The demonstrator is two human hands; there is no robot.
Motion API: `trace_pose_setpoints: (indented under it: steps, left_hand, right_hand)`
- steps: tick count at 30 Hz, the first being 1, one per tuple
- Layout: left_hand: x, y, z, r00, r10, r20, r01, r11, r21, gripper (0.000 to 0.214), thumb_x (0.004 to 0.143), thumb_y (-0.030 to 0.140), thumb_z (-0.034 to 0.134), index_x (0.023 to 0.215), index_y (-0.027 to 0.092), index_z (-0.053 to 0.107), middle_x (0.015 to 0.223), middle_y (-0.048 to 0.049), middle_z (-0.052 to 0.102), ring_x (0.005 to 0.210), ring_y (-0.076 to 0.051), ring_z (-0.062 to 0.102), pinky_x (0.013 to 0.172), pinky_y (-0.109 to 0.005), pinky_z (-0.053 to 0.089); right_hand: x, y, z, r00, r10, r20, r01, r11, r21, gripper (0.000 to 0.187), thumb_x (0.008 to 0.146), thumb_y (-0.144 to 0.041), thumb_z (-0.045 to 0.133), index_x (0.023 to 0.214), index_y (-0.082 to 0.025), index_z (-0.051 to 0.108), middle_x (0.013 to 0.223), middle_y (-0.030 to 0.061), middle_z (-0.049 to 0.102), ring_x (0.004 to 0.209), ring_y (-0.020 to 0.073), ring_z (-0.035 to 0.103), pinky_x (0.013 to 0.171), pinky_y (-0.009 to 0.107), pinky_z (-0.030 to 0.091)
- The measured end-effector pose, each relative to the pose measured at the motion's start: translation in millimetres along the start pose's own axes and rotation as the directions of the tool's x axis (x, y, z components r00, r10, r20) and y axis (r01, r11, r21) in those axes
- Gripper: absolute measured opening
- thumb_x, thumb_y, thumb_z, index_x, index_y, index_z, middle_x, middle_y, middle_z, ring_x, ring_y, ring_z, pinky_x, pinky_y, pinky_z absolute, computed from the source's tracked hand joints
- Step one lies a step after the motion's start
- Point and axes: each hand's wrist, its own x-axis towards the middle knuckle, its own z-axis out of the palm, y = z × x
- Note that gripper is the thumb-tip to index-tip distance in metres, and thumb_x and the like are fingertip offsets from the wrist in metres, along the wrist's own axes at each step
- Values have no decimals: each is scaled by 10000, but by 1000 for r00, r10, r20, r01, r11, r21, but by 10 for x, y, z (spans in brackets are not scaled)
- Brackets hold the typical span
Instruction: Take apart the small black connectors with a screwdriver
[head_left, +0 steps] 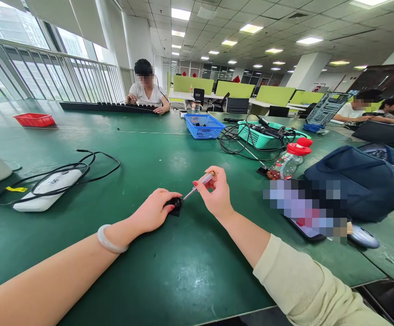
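My left hand point(156, 209) rests on the green table with its fingers closed on a small black part point(175, 209); most of that part is covered by the fingers, and I cannot make out its kind. In my right hand point(217, 194) is a screwdriver point(202, 181) with a clear handle, gripped between thumb and fingers. Its metal shaft slants down to the left, and the tip meets or nearly meets the black part.
Left lies a white power bank point(49, 190) with a black cable. Farther off are a red tray point(34, 120), a blue basket point(204, 127) and a teal basket point(260, 136) of cables. At right stand a red-lidded jar point(287, 163) and a dark bag point(360, 181). A person point(147, 90) sits opposite.
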Motion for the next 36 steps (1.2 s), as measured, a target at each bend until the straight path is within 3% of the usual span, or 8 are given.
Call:
trace_pose_setpoints:
  steps: [4, 11, 17, 27, 36]
  left_hand:
    - [-2, -2, 3, 1000, 13, -20, -13, 1000, 2, 405, 875, 215, 454, 1253, 250, 594, 1115, -72, 672, 1124, -247, 546, 1047, -482, 468]
    - [-2, -37, 21, 998, 39, -52, -39, 999, -4, 403, 863, 202, 463, 1237, 263, 601, 1112, -68, 674, 1098, -241, 564, 1027, -475, 486]
    - [-7, -10, 3, 999, 20, -35, -20, 1000, 0, 399, 864, 200, 461, 1231, 259, 608, 1118, -69, 677, 1118, -245, 558, 1041, -483, 476]
    - [5, -37, 19, 999, 25, -38, -24, 1000, 15, 397, 866, 214, 465, 1234, 258, 609, 1125, -61, 684, 1110, -240, 566, 1037, -464, 483]
    - [10, -32, 18, 999, 28, -41, -28, 1000, 9, 390, 867, 232, 461, 1226, 248, 613, 1162, -60, 678, 1164, -251, 527, 1071, -490, 452]
  right_hand:
    - [-23, -38, -54, 993, -38, 114, 38, 999, 3, 320, 822, -311, 679, 955, -261, 392, 762, -53, 604, 552, 92, 540, 523, 244, 465]
    - [-140, -119, -51, 959, -184, 215, 191, 981, -13, 188, 918, -283, 545, 956, -265, 362, 822, -23, 611, 556, 88, 538, 546, 257, 492]
    - [-147, -89, -58, 956, -175, 234, 169, 984, 49, 101, 988, -348, 415, 990, -265, 358, 866, -10, 605, 546, 81, 548, 530, 251, 489]
    - [-57, 5, -40, 991, 49, 124, -77, 970, 230, 282, 942, -515, 463, 936, -258, 347, 791, -47, 612, 476, 68, 548, 457, 217, 467]
    - [39, 192, -61, 950, 310, 43, -307, 895, 323, 422, 783, -441, 688, 910, -257, 330, 688, -94, 621, 428, 77, 558, 398, 202, 468]
